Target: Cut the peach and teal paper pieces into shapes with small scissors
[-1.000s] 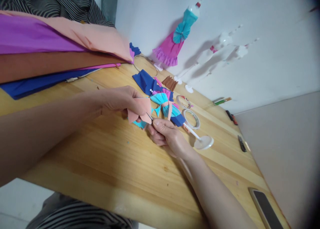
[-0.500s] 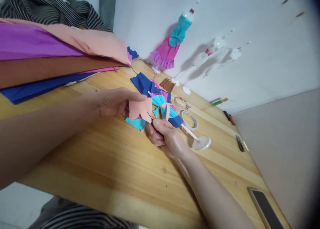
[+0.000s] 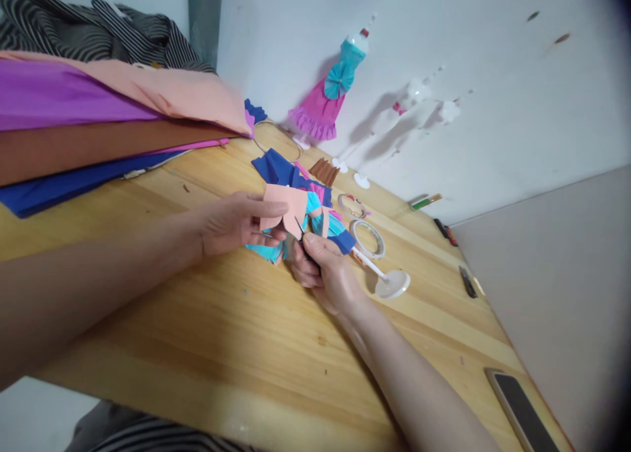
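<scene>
Between thumb and fingers, my left hand point(image 3: 241, 225) pinches a small piece of peach crepe paper point(image 3: 286, 203) whose lower edge has rounded scallops. My right hand point(image 3: 320, 265) is closed round a pair of scissors point(image 3: 299, 228); their handles are mostly hidden in the palm, and the dark blade tip lies against the peach paper's lower right. Just behind both hands a doll stand with a round white base point(image 3: 393, 284) lies tipped on the table, with turquoise paper point(image 3: 330, 225) and a peach band around it. A turquoise scrap point(image 3: 269, 251) rests below my left fingers.
Large folded sheets of coloured paper point(image 3: 98, 136) cover the table's left. Blue paper point(image 3: 279, 166), brown pleated paper point(image 3: 324, 171) and tape rolls point(image 3: 367, 239) lie behind my hands. A dressed bottle doll point(image 3: 335, 87) stands by the wall. A phone point(image 3: 525, 409) and cutter point(image 3: 468, 282) lie right.
My left hand has shifted its grip, with more fingers showing below the peach paper. The paper has moved slightly right and up against the scissors. The whole view has shifted a little.
</scene>
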`<state>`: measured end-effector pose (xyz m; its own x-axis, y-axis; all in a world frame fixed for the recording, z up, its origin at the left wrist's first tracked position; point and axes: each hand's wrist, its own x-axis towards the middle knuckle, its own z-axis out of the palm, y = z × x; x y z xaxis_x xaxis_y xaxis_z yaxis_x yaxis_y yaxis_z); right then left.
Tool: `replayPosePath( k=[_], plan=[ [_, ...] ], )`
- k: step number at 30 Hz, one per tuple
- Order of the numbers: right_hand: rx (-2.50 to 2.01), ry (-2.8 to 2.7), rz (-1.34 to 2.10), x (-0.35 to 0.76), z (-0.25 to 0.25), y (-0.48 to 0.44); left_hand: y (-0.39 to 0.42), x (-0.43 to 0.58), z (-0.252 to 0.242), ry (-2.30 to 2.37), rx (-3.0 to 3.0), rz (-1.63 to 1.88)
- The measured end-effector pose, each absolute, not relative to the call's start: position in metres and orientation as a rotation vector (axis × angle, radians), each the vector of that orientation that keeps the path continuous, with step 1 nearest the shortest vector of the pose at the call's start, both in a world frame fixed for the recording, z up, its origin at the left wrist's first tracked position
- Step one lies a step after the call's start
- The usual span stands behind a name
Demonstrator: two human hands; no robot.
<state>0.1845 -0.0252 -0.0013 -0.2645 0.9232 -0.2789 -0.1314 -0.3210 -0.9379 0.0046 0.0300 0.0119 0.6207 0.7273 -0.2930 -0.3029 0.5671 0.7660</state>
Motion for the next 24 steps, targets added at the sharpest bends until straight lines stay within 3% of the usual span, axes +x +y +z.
replayPosePath(
  k=[24],
  plan=[
    [-1.196, -1.132, 1.639, 0.1824, -0.0068, -0.0272, 0.0278, 0.0063, 0.0067, 0.757, 0.841, 0.693]
  ],
)
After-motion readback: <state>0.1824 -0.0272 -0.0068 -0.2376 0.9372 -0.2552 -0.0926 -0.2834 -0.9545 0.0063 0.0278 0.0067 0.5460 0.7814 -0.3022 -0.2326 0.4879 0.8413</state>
